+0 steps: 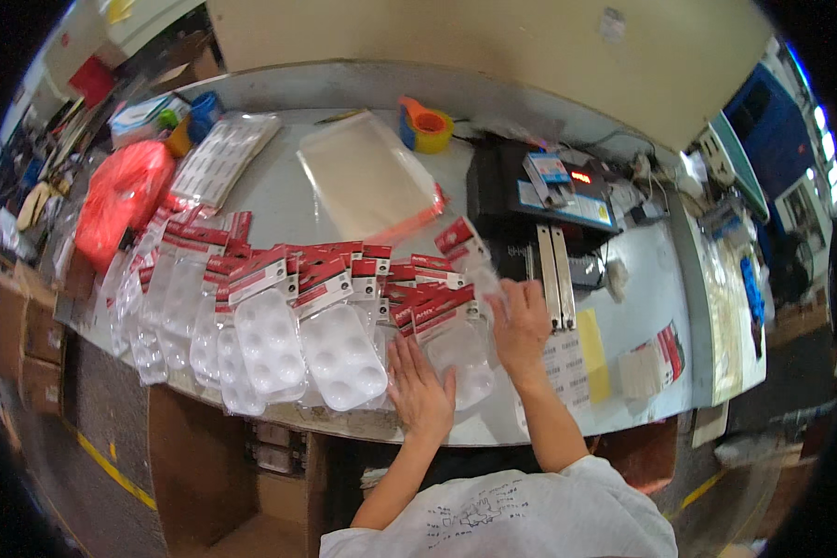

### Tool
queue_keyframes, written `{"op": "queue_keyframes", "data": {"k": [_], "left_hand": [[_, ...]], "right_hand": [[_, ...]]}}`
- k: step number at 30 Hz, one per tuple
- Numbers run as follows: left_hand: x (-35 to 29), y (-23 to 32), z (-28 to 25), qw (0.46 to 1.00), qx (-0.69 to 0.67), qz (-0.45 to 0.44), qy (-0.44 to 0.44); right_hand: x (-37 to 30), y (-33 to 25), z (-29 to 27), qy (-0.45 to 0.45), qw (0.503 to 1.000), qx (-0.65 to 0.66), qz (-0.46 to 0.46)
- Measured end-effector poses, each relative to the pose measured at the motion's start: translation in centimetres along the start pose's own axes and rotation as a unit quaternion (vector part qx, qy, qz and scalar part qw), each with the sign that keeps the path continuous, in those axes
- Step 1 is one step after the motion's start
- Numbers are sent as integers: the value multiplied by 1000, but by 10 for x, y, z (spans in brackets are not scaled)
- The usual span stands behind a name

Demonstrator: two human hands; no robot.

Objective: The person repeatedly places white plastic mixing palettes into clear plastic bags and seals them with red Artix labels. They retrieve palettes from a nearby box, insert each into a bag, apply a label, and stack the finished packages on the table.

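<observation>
White plastic paint palettes with round wells, each in a clear bag with a red-and-white header card, lie overlapping in a long row across the bench. My left hand rests with fingers stretched and thumb apart at the right end of the row, beside a bagged palette. Just right of that, my right hand has its fingers bent on the edge of a clear plastic bag with a red header card; its fingertips are partly hidden.
A black machine with a lit red display and metal bars stands behind my right hand. Flat clear bags, a yellow tape dispenser and a red plastic bag lie farther back. Label sheets and a stack of cards sit at right.
</observation>
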State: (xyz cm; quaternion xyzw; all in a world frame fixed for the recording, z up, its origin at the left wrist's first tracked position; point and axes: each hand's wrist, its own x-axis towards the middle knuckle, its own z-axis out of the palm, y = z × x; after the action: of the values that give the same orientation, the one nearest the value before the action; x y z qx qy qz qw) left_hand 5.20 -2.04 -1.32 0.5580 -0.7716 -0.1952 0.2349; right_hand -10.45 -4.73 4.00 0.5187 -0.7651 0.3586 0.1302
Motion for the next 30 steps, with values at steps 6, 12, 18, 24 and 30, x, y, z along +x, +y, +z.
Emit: {"op": "queue_keyframes", "data": {"k": [6,12,18,24,30], "left_hand": [[0,2,5,1000,15,-6,6],[-5,-3,-5,997,-69,5,26],[-26,-4,-5,994,-53,-4,98],[-20,-15,2,992,-105,1,72],[-37,21,-76,994,-90,31,-61]], "right_hand": [[-8,19,-33,-201,904,244,287],[-76,43,31,-255,854,243,382],[-62,48,32,-322,789,327,409],[-58,21,27,-343,635,542,430],[-68,10,40,-347,622,545,442]]}}
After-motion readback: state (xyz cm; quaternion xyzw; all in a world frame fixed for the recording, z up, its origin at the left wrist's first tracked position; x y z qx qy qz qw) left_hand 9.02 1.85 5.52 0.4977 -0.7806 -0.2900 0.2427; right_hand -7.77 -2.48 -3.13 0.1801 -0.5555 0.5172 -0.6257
